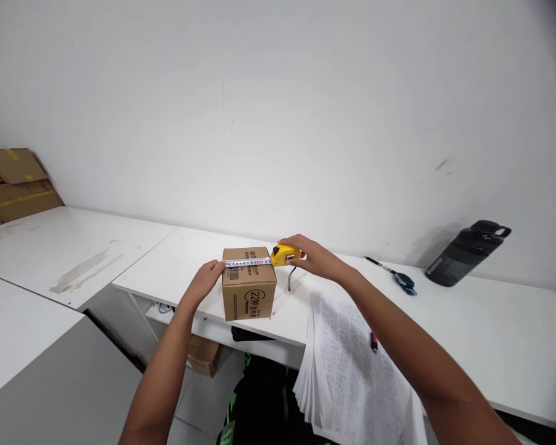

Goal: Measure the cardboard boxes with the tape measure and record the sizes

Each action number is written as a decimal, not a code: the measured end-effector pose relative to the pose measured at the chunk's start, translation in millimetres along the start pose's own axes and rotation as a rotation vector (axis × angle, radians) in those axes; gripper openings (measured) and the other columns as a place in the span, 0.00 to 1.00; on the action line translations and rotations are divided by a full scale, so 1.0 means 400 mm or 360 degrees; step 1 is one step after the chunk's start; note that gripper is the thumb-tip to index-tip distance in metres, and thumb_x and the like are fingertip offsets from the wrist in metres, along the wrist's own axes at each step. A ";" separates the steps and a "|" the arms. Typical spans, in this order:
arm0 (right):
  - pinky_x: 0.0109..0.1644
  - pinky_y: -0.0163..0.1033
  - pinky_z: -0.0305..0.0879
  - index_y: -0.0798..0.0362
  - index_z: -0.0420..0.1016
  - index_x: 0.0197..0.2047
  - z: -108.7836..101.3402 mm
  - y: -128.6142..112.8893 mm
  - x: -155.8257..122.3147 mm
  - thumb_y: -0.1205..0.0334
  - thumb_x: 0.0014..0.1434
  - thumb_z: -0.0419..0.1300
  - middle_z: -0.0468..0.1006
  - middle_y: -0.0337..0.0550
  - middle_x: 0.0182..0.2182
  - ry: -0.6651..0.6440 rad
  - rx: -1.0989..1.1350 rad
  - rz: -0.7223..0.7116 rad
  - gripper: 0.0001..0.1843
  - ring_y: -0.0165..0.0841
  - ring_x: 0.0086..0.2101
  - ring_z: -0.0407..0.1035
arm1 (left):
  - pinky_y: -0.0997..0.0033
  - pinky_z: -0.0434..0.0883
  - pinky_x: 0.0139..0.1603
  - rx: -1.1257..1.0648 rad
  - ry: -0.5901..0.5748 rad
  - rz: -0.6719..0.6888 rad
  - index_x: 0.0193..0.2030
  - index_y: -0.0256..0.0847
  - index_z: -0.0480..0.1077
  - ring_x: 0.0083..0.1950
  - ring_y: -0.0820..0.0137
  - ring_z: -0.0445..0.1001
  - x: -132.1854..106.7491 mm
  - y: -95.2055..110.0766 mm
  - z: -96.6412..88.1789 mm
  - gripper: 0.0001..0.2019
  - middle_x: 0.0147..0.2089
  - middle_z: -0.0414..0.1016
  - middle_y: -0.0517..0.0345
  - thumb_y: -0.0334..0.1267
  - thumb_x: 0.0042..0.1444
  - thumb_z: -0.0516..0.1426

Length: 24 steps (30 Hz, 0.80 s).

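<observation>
A small brown cardboard box [249, 296] with dark printing stands on the white table. Across its top lies the pulled-out blade of a tape measure [285, 254], numbers facing up. My right hand [308, 252] is closed around the yellow case, which sits against the box's right top edge. A dark wrist strap hangs from the case. At the box's left top edge, my left hand [209, 276] pinches the end of the blade; its fingertips partly hide that end.
Handwritten sheets [347, 364] hang over the table's front edge, a red and black pen [374, 342] on them. To the right are a dark bottle [466, 253] and a lanyard-like item [403, 281]. Cardboard boxes [18, 185] are stacked far left; another box [204, 354] is below the table.
</observation>
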State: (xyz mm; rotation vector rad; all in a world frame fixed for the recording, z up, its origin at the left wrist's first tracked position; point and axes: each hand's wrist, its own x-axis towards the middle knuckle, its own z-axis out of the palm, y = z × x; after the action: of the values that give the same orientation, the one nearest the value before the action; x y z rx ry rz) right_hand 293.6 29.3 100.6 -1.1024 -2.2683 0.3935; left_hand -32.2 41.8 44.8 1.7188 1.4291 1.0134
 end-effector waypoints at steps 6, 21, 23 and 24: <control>0.51 0.49 0.69 0.39 0.63 0.62 0.009 0.006 -0.007 0.57 0.60 0.57 0.68 0.44 0.56 0.0041 -0.0010 0.0034 0.26 0.40 0.51 0.67 | 0.71 0.56 0.26 -0.0110 -0.0060 -0.0041 0.24 0.43 0.55 0.24 0.71 0.56 -0.008 0.000 0.005 0.20 0.23 0.58 0.63 0.56 0.57 0.48; 0.49 0.47 0.70 0.41 0.55 0.67 -0.037 0.127 -0.215 0.50 0.63 0.54 0.65 0.48 0.61 0.0445 -0.0190 0.0453 0.31 0.40 0.51 0.70 | 0.73 0.57 0.22 -0.0231 0.0005 -0.0032 0.24 0.41 0.62 0.22 0.73 0.58 0.016 -0.008 0.027 0.19 0.20 0.60 0.64 0.55 0.55 0.51; 0.44 0.46 0.70 0.46 0.63 0.63 -0.051 0.186 -0.298 0.52 0.64 0.51 0.75 0.49 0.49 0.0378 -0.0387 0.0697 0.25 0.39 0.42 0.73 | 0.73 0.59 0.22 -0.0280 0.0049 -0.0093 0.26 0.40 0.64 0.22 0.73 0.60 0.025 -0.008 0.033 0.19 0.20 0.63 0.64 0.56 0.52 0.53; 0.41 0.44 0.69 0.48 0.66 0.61 -0.055 0.214 -0.341 0.54 0.64 0.50 0.78 0.48 0.42 0.0293 -0.0469 0.0822 0.23 0.39 0.38 0.73 | 0.73 0.61 0.23 -0.0289 0.0109 -0.0137 0.26 0.39 0.66 0.22 0.72 0.61 0.030 -0.007 0.036 0.19 0.21 0.65 0.63 0.56 0.50 0.54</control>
State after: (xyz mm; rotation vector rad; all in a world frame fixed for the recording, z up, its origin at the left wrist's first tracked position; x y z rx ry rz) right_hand 426.9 -25.5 25.4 -1.8049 -1.8991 0.1456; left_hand -19.8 53.6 37.4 1.4934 1.3950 1.1278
